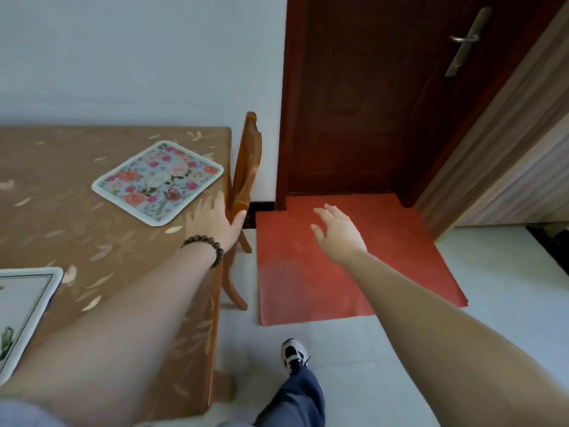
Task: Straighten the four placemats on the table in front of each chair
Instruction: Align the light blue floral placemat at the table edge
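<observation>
Flowery placemat (158,182) sits crooked at 11 o'clock on the counter (61,217), by the chair (246,167), so I'd say that one's not done. Another placemat (23,312) peeks in at 8 o'clock (can't judge it). Left hand (212,218) spread, near the mat; right hand (337,231) spread, empty. No readable writing anywhere.

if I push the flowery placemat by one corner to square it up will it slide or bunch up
The floral placemat lies flat with crisp bound edges, so it probably slides and pivots as one piece rather than bunching. The tablecloth looks smooth and slightly glossy, so expect little grip. It seems thin and light; the left hand should manage with a gentle push.
</observation>
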Motion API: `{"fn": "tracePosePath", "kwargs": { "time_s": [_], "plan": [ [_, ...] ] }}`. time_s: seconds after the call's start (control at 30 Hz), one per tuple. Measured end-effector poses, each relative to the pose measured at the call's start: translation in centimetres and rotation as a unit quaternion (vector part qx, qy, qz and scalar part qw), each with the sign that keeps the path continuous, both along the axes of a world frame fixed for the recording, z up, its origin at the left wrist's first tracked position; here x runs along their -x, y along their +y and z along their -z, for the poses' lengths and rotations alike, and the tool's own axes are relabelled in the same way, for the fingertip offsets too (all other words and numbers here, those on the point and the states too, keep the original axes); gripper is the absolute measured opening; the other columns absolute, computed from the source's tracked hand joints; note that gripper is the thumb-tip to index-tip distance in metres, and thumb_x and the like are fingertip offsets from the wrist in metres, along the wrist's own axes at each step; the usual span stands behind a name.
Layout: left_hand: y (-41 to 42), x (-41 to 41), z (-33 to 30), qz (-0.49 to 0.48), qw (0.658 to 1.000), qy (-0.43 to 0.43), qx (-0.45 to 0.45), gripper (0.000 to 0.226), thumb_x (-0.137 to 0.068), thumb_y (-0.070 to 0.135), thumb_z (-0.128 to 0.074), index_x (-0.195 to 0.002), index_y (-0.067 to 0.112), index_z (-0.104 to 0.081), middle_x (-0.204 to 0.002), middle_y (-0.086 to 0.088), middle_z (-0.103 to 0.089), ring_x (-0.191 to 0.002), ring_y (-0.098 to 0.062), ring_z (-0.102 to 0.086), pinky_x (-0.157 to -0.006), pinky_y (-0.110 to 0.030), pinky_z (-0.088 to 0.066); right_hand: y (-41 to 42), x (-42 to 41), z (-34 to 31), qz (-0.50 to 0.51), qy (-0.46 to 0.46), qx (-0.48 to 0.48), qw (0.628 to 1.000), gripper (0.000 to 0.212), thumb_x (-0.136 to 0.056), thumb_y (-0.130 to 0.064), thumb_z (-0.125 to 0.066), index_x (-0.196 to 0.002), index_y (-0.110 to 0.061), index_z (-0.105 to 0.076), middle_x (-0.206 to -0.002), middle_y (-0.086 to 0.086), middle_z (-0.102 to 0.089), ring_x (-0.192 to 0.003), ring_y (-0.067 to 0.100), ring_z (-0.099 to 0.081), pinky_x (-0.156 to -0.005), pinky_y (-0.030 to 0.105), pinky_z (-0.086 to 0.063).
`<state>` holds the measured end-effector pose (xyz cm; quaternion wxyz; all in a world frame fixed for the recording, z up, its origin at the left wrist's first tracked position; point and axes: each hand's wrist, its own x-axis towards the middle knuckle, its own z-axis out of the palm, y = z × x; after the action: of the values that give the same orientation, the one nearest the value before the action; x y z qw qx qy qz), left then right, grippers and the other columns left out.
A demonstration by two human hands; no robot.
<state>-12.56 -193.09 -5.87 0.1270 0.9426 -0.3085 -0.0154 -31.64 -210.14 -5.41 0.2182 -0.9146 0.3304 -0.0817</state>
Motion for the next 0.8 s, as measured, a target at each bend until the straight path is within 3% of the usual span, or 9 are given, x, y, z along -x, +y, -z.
{"fn": "tracePosePath", "kwargs": {
  "time_s": [0.27,0.5,0.63,0.8],
  "plan": [
    [-7.3,-10.6,-0.2,-0.127,0.991,0.047,0.013,0.073,-0.089,0.062,-0.026,-0.146,0.017,-0.021,-0.154,-0.009,-0.022,-0.14,-0.027,-0.018,-0.112,-0.051,-0.017,-9.4,-17.3,-1.4,-0.161,-0.015,0.012,0.987,0.045,-0.097,-0.029,-0.044,-0.14,-0.018,-0.039,-0.15,0.006,-0.033,-0.139,0.021,-0.024,-0.115,0.037,-0.017],
    [-6.3,-16.5,-0.4,-0.235,0.97,0.058,0.009,0.073,-0.089,0.063,-0.027,-0.147,0.018,-0.017,-0.154,-0.007,-0.023,-0.14,-0.026,-0.018,-0.112,-0.047,-0.016,-12.3,-28.3,-1.3,-0.255,-0.011,0.01,0.967,0.046,-0.097,-0.031,-0.044,-0.14,-0.019,-0.041,-0.151,0.004,-0.032,-0.141,0.02,-0.021,-0.115,0.038,-0.019],
    [-4.1,-18.1,1.5,-0.314,0.947,0.075,-0.002,0.075,-0.088,0.065,-0.026,-0.147,0.02,-0.016,-0.155,-0.007,-0.02,-0.141,-0.025,-0.014,-0.112,-0.049,-0.016,-11.6,-34.0,0.1,-0.337,-0.004,0.026,0.941,0.044,-0.097,-0.029,-0.044,-0.137,-0.013,-0.044,-0.149,0.008,-0.035,-0.14,0.023,-0.023,-0.115,0.037,-0.013],
    [-3.0,-18.8,5.1,-0.409,0.904,0.123,-0.016,0.075,-0.087,0.064,-0.03,-0.148,0.022,-0.013,-0.155,-0.005,-0.02,-0.14,-0.026,-0.017,-0.112,-0.051,-0.018,-10.6,-41.3,2.9,-0.436,0.013,0.01,0.9,0.046,-0.096,-0.031,-0.045,-0.138,-0.013,-0.042,-0.148,0.009,-0.035,-0.137,0.025,-0.025,-0.113,0.038,-0.021]
  ]
}}
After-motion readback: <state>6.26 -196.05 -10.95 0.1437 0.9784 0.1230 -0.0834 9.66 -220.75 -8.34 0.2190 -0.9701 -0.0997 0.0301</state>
